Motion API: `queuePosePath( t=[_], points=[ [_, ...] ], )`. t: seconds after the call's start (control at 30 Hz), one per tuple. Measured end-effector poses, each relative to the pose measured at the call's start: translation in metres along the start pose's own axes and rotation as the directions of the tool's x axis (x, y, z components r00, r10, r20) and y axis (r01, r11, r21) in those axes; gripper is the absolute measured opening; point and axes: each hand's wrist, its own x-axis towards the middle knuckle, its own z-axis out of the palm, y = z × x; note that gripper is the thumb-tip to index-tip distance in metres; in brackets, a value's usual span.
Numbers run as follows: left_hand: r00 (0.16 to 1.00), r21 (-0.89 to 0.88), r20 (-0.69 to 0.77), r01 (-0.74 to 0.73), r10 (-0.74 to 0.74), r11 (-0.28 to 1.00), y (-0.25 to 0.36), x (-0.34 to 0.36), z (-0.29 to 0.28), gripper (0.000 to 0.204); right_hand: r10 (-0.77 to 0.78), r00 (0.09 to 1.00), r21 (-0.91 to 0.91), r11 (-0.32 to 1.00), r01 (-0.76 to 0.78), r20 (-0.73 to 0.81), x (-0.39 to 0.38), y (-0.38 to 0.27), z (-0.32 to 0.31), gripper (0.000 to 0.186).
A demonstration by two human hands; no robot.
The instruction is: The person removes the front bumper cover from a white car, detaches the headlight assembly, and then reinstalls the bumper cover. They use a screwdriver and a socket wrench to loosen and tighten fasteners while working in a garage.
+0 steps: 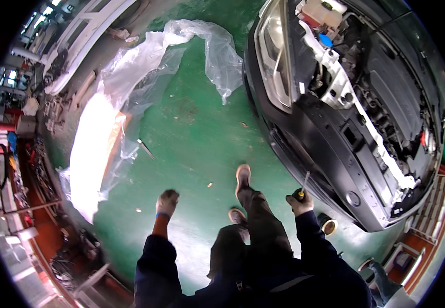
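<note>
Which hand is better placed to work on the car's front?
Likely the right hand: it holds a screwdriver-like tool near the black bumper, while the left hand is farther off, over green floor.

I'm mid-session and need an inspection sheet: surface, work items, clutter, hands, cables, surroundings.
Surface: green floor, small scraps scattered about.
Work items: car on the right, engine bay exposed; screwdriver near its front.
Clutter: crumpled clear sheeting on the left, thin tool beside it.
Hands: right hand grips the screwdriver; left hand is blurred, nothing seen in it.
Cables: cannot tell; the dark tangle at lower left is unclear.
Surroundings: another person's leg at lower right; rack beyond the car.
</note>
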Motion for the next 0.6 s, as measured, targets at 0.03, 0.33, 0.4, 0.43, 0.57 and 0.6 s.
queuePosePath(
  t=[0.03, 0.33, 0.4, 0.43, 0.57, 0.6],
  points=[
    [0.995, -0.194, -0.005, 0.093, -0.096, 0.977, -0.002, 0.048, -0.024, 0.015, -0.014, 0.999, 0.167, 0.986, 0.02, -0.037, 0.0, -0.009, 0.017, 0.028],
    [0.93, -0.691, 0.36, 0.315, -0.067, 0.651, 0.04, 0.457, -0.075, 0.012, -0.102, 0.94, 0.187, 0.968, 0.17, -0.325, 0.103, -0.047, 0.146, 0.05],
    [0.96, -0.703, 0.273, 0.152, 0.066, 0.695, 0.062, 0.515, -0.081, 0.014, -0.098, 0.923, 0.118, 0.981, 0.152, -0.372, 0.117, -0.06, 0.152, 0.059],
    [0.98, -0.748, 0.149, 0.023, 0.134, 0.663, 0.073, 0.547, -0.089, 0.02, -0.113, 0.906, 0.149, 0.971, 0.188, -0.408, 0.126, -0.07, 0.157, 0.062],
    [0.915, -0.494, -0.156, -0.399, 0.372, 0.773, 0.121, 0.648, -0.131, 0.022, 0.247, 0.866, 0.512, 0.859, 0.012, -0.435, 0.139, -0.105, 0.164, 0.041],
    [0.92, -0.525, -0.15, -0.384, 0.362, 0.759, 0.132, 0.673, -0.139, 0.021, 0.352, 0.807, 0.547, 0.836, -0.043, -0.474, 0.141, -0.112, 0.166, 0.039]
  ],
)
